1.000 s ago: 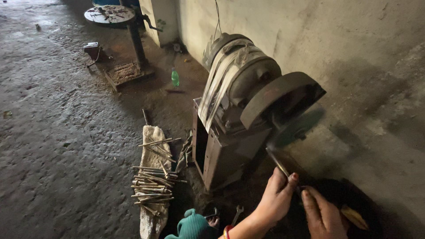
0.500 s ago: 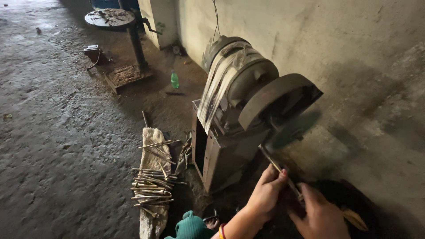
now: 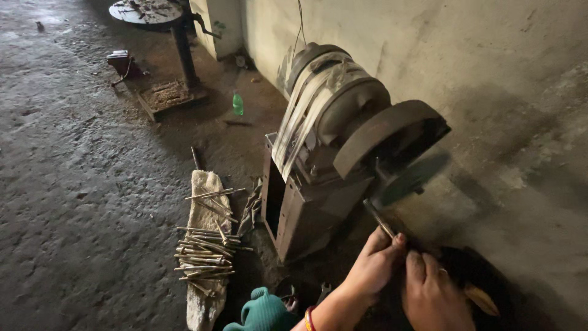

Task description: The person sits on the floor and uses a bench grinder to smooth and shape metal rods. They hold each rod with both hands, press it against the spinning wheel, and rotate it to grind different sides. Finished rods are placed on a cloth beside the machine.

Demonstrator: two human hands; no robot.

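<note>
A rusty grinding machine stands against the wall, its dark wheel blurred under a curved guard. My left hand pinches a thin threaded metal rod whose tip points up toward the wheel. My right hand sits just beside it, fingers curled near the rod's lower end; whether it grips the rod is unclear. A red band circles my left wrist.
A pile of several thin metal rods lies on a pale stone slab to the left of the machine. A teal cloth is at bottom centre. Farther off stand a round-topped pedestal and a green bottle.
The view has shifted slightly. My hands have edged the rod a little to the left and up along the wheel.
</note>
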